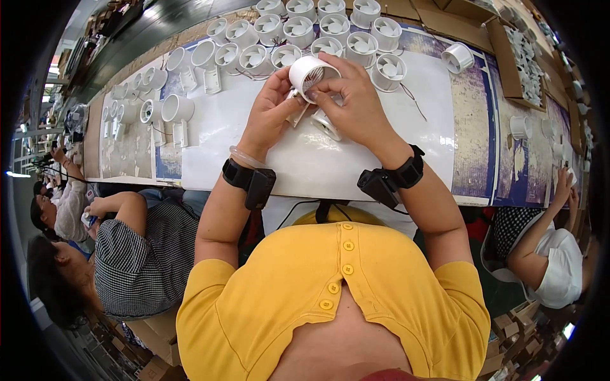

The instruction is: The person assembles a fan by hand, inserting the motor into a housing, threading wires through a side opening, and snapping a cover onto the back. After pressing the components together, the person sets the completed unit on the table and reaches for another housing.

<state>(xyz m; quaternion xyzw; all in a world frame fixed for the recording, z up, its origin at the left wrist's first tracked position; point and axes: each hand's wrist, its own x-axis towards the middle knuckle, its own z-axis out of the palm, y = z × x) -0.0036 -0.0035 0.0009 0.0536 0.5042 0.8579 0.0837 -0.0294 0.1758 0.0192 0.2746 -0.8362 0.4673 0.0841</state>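
Note:
Above the white work surface I hold up a white round fan housing (pixel 308 68), its open end tilted toward me. My left hand (pixel 268 114) is closed round its left side and the stem below. My right hand (pixel 357 105) grips the right side, with the thumb at the rim of the opening. Another white part (pixel 326 127) shows just under my hands; whether it is joined to the housing cannot be made out. Beyond my hands stand several white cylinders with fan blades (pixel 298 30), thin dark wires trailing from them.
Handled white housings (pixel 178 109) stand to the left. One bladed cylinder (pixel 457 58) lies at the right, near a cardboard box (pixel 518 70) of small white parts. Co-workers sit on both sides, a checked sleeve (pixel 136 254) at the left and a white sleeve (pixel 559 260) at the right.

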